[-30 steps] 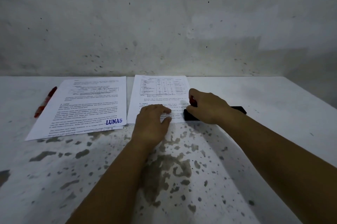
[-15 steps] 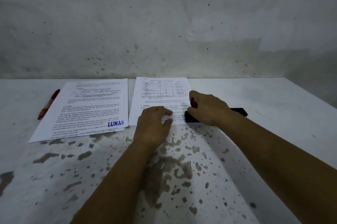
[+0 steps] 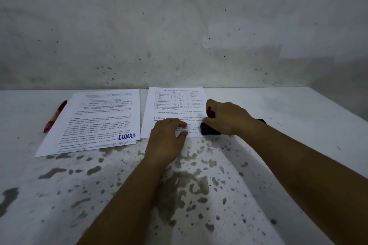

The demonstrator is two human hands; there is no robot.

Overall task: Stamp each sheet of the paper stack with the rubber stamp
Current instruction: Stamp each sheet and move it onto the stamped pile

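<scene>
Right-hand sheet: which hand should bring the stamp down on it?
Right. The right hand already grips the stamp over the black ink pad at that sheet's near corner. The left hand presses flat on the sheet, steadying it.

White sheets (image 3: 93, 123) with black print, one stamped "LUNAS" (image 3: 126, 136) in blue. Red pen (image 3: 55, 116), black pad (image 3: 211, 131), possibly red stamp handle (image 3: 210, 113). White table (image 3: 278, 109) mottled with grey-brown blotches.
</scene>
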